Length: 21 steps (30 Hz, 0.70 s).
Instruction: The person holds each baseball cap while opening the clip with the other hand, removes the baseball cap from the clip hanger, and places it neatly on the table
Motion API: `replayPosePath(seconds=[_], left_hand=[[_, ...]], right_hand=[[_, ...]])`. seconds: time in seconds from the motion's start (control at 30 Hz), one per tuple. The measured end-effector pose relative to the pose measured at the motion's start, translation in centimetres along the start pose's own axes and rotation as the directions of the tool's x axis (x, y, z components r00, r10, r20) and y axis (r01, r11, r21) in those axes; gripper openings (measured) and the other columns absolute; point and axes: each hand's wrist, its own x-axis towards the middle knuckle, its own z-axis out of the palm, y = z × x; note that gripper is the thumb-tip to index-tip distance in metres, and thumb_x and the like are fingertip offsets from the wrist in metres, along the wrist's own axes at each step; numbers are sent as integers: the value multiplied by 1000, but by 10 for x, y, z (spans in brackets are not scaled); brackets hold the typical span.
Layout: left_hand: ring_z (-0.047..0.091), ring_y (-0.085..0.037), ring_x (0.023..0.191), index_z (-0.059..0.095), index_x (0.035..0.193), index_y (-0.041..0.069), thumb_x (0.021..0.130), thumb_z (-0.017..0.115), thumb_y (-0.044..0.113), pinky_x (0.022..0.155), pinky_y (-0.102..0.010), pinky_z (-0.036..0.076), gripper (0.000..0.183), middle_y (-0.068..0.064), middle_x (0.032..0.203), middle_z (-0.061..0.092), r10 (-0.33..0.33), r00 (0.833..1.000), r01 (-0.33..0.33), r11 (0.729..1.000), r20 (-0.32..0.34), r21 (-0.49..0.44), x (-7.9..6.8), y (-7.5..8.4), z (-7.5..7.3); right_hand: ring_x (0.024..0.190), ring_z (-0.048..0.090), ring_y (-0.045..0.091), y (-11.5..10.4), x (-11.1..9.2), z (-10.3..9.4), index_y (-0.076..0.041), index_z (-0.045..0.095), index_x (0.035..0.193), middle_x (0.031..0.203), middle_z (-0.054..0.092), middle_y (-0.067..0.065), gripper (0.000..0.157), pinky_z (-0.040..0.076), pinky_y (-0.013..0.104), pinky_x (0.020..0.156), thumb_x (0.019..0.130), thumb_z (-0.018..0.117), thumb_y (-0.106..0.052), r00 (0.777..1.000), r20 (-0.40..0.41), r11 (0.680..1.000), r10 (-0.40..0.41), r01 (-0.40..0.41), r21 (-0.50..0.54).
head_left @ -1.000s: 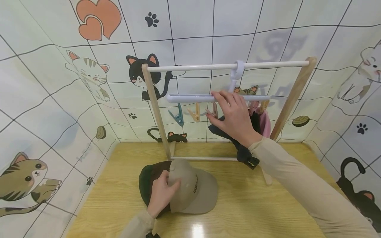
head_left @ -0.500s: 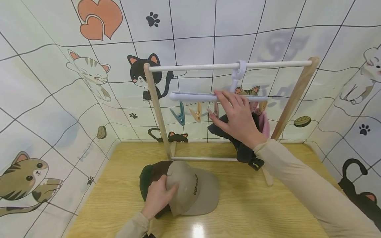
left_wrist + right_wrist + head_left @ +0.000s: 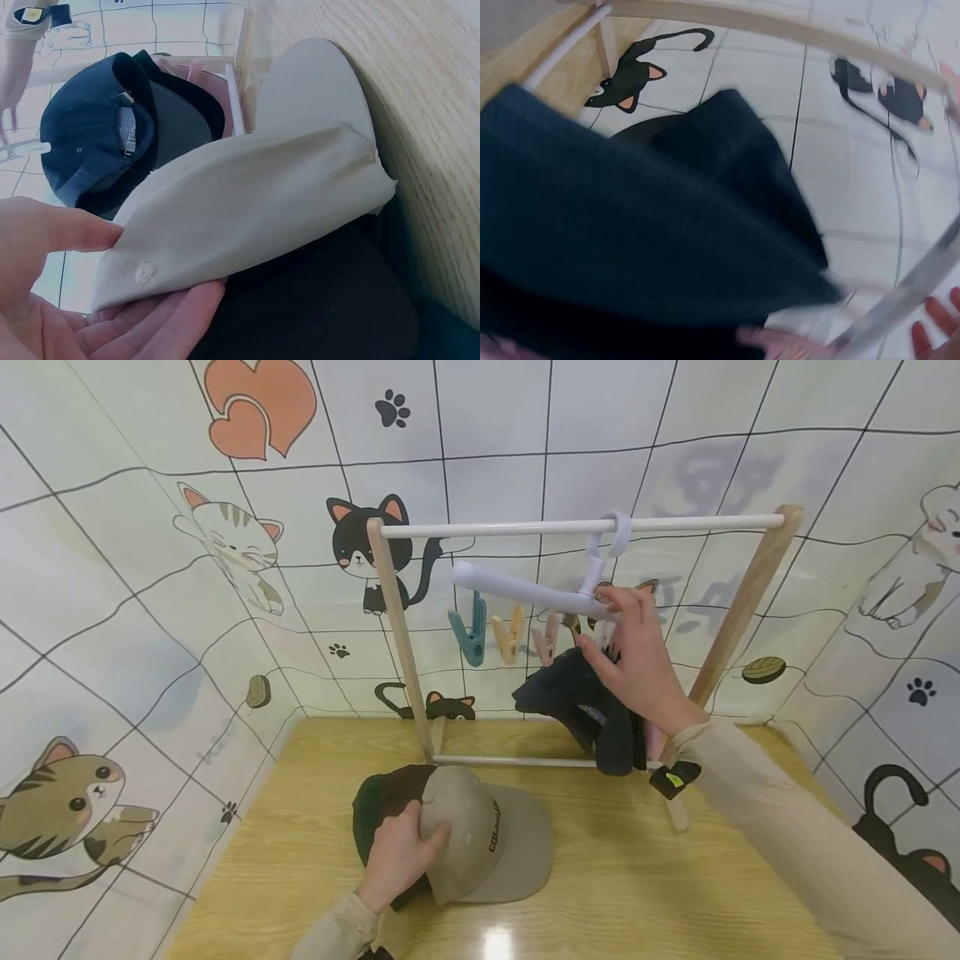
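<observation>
My left hand (image 3: pixel 401 856) pinches the crown of a beige baseball cap (image 3: pixel 517 852), thumb on one side and fingers beneath, as the left wrist view shows. A brown cap (image 3: pixel 405 787) and a dark green cap (image 3: pixel 367 810) lie behind it on the table. My right hand (image 3: pixel 637 660) is at the right part of a white clip hanger (image 3: pixel 525 589), fingers spread; firm contact cannot be told. The hanger tilts, left end up. Teal (image 3: pixel 471 631), yellow (image 3: pixel 510 635) and pink clothespins (image 3: pixel 546 639) hang from it. Navy caps (image 3: pixel 90 142) hang below its right side, partly hidden.
The hanger's hook loops over the white rod (image 3: pixel 495 530) of a small wooden-legged rack (image 3: pixel 738 610). Something pink (image 3: pixel 217 86) hangs behind the navy caps. The rack stands on a wooden table (image 3: pixel 600 877) against a cat-patterned wall covering (image 3: pixel 495 435).
My right hand has moved right along the hanger. The hanger has gone from nearly level to tilted and swung, its left end rising. My left hand stays at the beige cap.
</observation>
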Motion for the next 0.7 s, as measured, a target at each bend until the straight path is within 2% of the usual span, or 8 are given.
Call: replayPosePath(seconds=[0.1,0.2,0.3,0.33,0.4,0.5,0.6,0.7], left_hand=[[51,-12,47,56,84,-1,84,72,22,41,-26,41,28,-11,64,59,5,1000,-5,1000,-4,1,0,0,-1],[50,-10,46,56,82,-1,84,72,22,41,-25,40,27,-10,63,58,26,1000,-26,1000,-1,8,1,-1,-3],[48,-9,46,55,78,2,84,72,20,41,-24,39,25,-5,60,55,44,999,-44,999,-2,3,1,-3,-6],[47,-8,46,55,77,3,84,72,20,41,-23,39,25,-3,58,53,48,999,-48,999,-5,8,2,-3,-7],[43,-7,45,52,73,6,84,71,19,40,-23,37,26,2,55,48,54,999,-54,998,-9,18,3,-5,-11],[37,-6,43,48,70,9,83,71,18,39,-22,31,29,6,52,39,67,998,-66,996,-12,53,5,-6,-17],[34,-6,42,46,70,10,83,69,15,38,-22,28,26,8,51,39,92,996,-91,992,-16,84,7,-5,-22],[37,-5,42,49,75,9,83,67,11,38,-24,30,20,9,51,43,115,993,-110,989,-42,99,9,-3,-28]], right_hand=[[97,45,39,15,1,-6,-2,33,143,126,36,30,58,36,50,77,93,60,-16,981,79,984,177,-178,6],[115,38,46,31,4,-14,-1,30,147,133,36,31,61,29,63,88,97,53,-29,923,231,949,307,-314,-10],[122,37,44,44,7,-22,-4,31,148,137,39,27,61,24,68,94,100,47,-37,852,391,925,348,-379,3],[123,37,43,47,7,-25,-5,32,148,138,40,25,60,24,68,94,100,47,-37,835,430,923,342,-384,10],[124,39,40,51,8,-29,-4,35,147,138,42,22,57,25,67,95,100,50,-32,816,483,926,317,-376,27],[122,41,41,54,7,-33,0,36,144,136,44,24,54,27,65,95,97,55,-18,815,508,941,278,-336,25],[111,47,40,56,7,-35,3,41,137,127,50,25,49,34,59,90,93,59,-7,837,488,958,248,-288,7],[99,51,38,57,6,-37,4,47,128,116,55,24,39,37,56,84,91,58,-2,860,453,965,236,-260,-9]])
